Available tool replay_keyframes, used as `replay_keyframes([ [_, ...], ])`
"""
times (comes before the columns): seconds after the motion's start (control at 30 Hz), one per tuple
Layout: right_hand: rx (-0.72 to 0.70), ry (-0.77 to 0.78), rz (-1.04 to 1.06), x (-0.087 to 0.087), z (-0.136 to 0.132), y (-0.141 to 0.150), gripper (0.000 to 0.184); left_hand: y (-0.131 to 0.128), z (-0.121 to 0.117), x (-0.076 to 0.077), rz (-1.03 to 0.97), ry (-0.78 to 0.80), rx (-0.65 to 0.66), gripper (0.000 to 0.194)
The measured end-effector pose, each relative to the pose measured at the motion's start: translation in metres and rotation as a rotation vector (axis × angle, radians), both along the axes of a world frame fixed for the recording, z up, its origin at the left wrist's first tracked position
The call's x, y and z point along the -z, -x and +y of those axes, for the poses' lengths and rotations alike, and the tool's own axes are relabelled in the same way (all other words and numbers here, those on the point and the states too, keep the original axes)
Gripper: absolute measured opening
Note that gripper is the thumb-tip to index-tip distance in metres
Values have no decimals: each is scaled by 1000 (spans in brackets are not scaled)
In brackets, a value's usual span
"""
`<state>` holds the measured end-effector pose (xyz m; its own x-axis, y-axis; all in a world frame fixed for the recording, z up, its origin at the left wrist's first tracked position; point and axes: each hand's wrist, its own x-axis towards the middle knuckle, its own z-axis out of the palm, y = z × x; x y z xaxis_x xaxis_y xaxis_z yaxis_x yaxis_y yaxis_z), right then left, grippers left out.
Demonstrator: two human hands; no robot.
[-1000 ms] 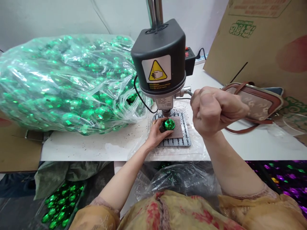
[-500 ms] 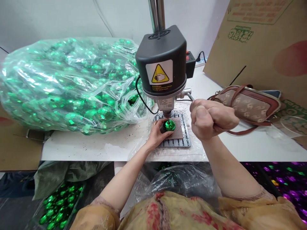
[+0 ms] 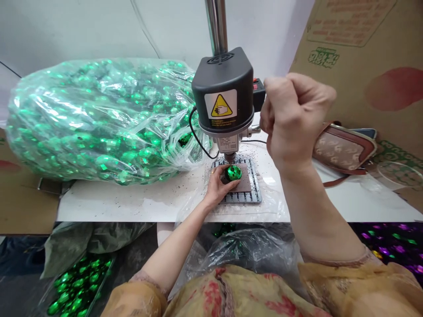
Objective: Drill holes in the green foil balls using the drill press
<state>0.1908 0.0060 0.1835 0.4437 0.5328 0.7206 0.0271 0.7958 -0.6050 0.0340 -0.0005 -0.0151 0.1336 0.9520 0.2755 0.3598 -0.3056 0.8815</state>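
Observation:
Between the thumb and fingers of my left hand (image 3: 220, 184) is a shiny green faceted ball (image 3: 234, 172). It rests on a brown square board (image 3: 245, 180) on the slotted metal base (image 3: 254, 196) of a bench drill press (image 3: 224, 92). The drill's chuck (image 3: 229, 157) is just above the ball; whether the bit touches it I cannot tell. My right hand (image 3: 297, 110) is closed in a fist, raised to the right of the black drill head, around the feed lever, whose grip the fingers hide.
A big clear bag of green balls (image 3: 99, 123) lies left on the white table (image 3: 125, 202). To the right are a patterned handbag (image 3: 343, 147) and a large carton (image 3: 357, 53). Below the edge stand a bin of green balls (image 3: 79, 281) and purple ones (image 3: 393, 246). Dark shavings litter the tabletop.
My right hand has swung upward with the lever, and the drill has lifted off the green ball. My left hand still holds the ball on the board. The view has shifted slightly.

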Motion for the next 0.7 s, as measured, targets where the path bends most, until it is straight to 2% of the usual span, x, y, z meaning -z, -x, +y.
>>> replay_keyframes([
  [0.13, -45, 104, 21, -18, 15, -1, 48, -1, 0, -3, 7, -11, -37, 55],
  [0.37, -154, 193, 126, -32, 25, -1, 49, -5, -2, 1, -93, 67, -102, 55],
  [0.53, -185, 212, 147, -36, 26, -1, 48, 4, -25, -12, -210, 111, -151, 51],
  [0.6, -195, 194, 150, -35, 25, -1, 48, 16, -43, -21, -285, 227, -69, 50],
  [0.63, -198, 185, 150, -35, 25, -2, 49, 23, -53, -25, -286, 305, 26, 50],
  [0.7, -205, 180, 152, -34, 24, -2, 50, 39, -75, -32, -162, 449, 293, 50],
])
